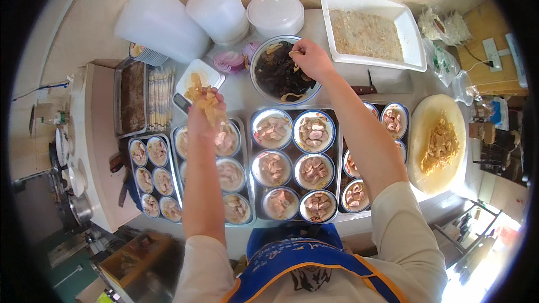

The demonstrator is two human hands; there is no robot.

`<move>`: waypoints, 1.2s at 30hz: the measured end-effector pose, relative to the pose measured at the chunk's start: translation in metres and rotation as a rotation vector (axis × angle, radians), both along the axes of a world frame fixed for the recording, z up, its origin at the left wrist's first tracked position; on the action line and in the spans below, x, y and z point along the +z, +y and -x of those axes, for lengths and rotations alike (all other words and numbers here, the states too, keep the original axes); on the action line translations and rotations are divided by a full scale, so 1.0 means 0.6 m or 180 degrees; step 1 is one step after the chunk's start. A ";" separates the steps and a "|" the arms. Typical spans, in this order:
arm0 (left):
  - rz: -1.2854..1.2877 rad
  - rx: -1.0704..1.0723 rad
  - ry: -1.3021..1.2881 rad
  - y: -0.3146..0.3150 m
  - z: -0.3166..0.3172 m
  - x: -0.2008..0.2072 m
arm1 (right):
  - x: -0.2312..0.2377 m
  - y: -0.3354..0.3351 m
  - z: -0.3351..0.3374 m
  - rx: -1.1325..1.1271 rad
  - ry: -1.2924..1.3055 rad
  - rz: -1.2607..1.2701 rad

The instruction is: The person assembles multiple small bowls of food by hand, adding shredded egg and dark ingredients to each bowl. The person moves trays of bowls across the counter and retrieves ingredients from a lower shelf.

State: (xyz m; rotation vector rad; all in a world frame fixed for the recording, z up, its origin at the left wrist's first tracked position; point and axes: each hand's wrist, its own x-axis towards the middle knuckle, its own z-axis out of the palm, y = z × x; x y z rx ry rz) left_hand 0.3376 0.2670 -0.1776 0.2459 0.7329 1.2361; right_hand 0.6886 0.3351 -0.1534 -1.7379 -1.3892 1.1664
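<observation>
- Two bare hands are working above the bench (pixel 237 91), both forearms reaching over trays of filled bowls.
- The left hand (pixel 209 116) is gripping a loose clump of yellow slices (pixel 202 100), with pieces sticking out above the fingers; it is hovering beside the kitchen scale (pixel 181 102) and its white square tray (pixel 215 76).
- The right hand (pixel 310 59) is reaching over the blue-rimmed bowl (pixel 255 86), its fingertips pinching a pale strip (pixel 294 54).
- Dark wood ear fungus (pixel 275 76) is filling that bowl, with a few pale strips lying among it.
- Red onion pieces (pixel 229 62) are resting just left of the bowl.
- Six small bowls of raw meat pieces (pixel 318 205) are standing in the middle metal tray (pixel 293 150), in two columns; similar filled bowls are sitting in trays on either side.
- On the right, a round cutting board (pixel 420 129) is carrying a heap of similar yellow slices.
- A knife (pixel 366 89) is lying between the blue-rimmed bowl and that board, below a white plastic bin (pixel 416 50).
</observation>
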 end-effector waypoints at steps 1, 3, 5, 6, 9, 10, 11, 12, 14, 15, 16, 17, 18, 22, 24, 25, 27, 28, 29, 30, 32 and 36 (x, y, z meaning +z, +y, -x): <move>-0.0009 -0.0059 -0.0079 0.005 -0.002 -0.004 | -0.022 0.011 -0.007 -0.0082 -0.0063 -0.0326; -0.0007 -0.0116 -0.0185 0.007 -0.004 -0.009 | -0.045 0.029 -0.013 -0.0458 0.0818 -0.0139; -0.0061 -0.0168 -0.0260 0.006 0.002 -0.013 | -0.050 0.036 -0.011 -0.0627 0.1099 -0.0017; -0.0084 -0.0203 -0.0308 0.007 0.003 -0.012 | -0.043 0.037 -0.011 -0.0619 0.0923 0.0002; 0.0170 -0.0141 -0.0098 0.003 -0.003 0.003 | -0.033 0.038 -0.023 -0.0370 0.1009 0.0261; 0.0268 -0.0093 0.0002 0.001 -0.004 0.016 | -0.025 0.039 -0.020 -0.0227 0.1160 0.0381; 0.0332 -0.0096 -0.0067 0.000 -0.003 0.022 | -0.016 0.041 -0.020 -0.0238 0.1029 0.0517; 0.0348 -0.0137 -0.0126 -0.001 0.003 0.023 | 0.011 0.036 -0.012 -0.0254 0.0909 0.0653; 0.0384 -0.0206 -0.0244 -0.002 0.016 0.022 | 0.023 0.038 -0.004 -0.0136 0.0597 0.0691; 0.0388 -0.0227 -0.0240 -0.003 0.018 0.025 | 0.022 0.039 -0.008 -0.0024 0.0409 0.0583; 0.0393 -0.0244 -0.0237 -0.005 0.018 0.029 | 0.021 0.039 -0.011 0.0094 0.0221 0.0478; 0.0398 -0.0258 -0.0234 -0.007 0.019 0.029 | 0.023 0.041 -0.018 0.0256 -0.0304 0.0391; 0.0375 -0.0303 -0.0200 -0.010 0.026 0.028 | 0.034 0.044 -0.011 0.0443 -0.0800 0.0298; 0.0302 -0.0396 -0.0200 -0.021 0.045 0.027 | 0.061 0.051 0.023 0.0414 -0.1211 0.0398; 0.0254 -0.0403 -0.0255 -0.027 0.051 0.029 | 0.061 0.056 0.033 0.0347 -0.1489 0.0510; 0.0219 -0.0409 -0.0277 -0.030 0.053 0.029 | 0.060 0.059 0.037 0.0310 -0.1628 0.0560; 0.0185 -0.0403 -0.0297 -0.036 0.058 0.033 | 0.043 0.067 0.043 0.0413 -0.1702 0.0208; 0.0186 -0.0392 -0.0294 -0.038 0.061 0.036 | 0.037 0.071 0.046 0.0465 -0.1733 0.0035; 0.0187 -0.0383 -0.0292 -0.040 0.063 0.037 | 0.029 0.072 0.051 0.0503 -0.1939 -0.0107; 0.0189 -0.0350 -0.0295 -0.042 0.066 0.037 | 0.029 0.068 0.074 0.0550 -0.2131 -0.0257; 0.0201 -0.0318 -0.0313 -0.046 0.068 0.036 | 0.024 0.061 0.104 0.0585 -0.2399 -0.0371; 0.0152 -0.0286 -0.0254 -0.057 0.073 0.036 | 0.010 0.059 0.121 0.0589 -0.2464 -0.0244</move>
